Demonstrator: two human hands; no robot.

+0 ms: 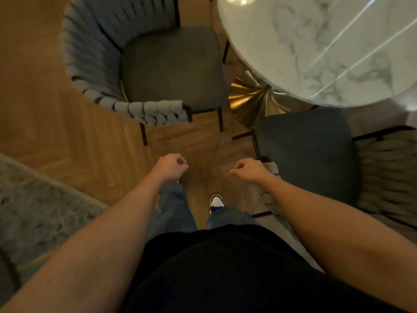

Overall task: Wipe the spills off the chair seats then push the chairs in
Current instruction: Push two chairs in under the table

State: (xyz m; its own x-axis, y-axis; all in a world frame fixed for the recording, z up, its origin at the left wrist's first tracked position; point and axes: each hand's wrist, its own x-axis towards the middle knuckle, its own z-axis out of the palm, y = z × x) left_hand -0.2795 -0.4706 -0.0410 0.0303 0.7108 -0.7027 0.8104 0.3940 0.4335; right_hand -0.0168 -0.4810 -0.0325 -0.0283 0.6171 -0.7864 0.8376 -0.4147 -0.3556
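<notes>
Two chairs stand pulled out from a round marble table (327,41). The left chair (171,66) has a dark grey seat and a woven grey backrest curving round its left and near sides. The right chair (304,150) has the same dark seat, with its woven backrest to the right. I cannot make out any spill on either seat in this blurred frame. My left hand (171,167) and my right hand (248,170) hover over the floor between the chairs, fingers loosely curled, holding nothing. My right hand is just left of the right chair's armrest end.
The table's gold pedestal base (250,98) sits between the two chairs. A grey patterned rug (33,211) covers the floor at the lower left. Herringbone wood floor (67,132) lies under my feet, one white and purple shoe (216,202) showing.
</notes>
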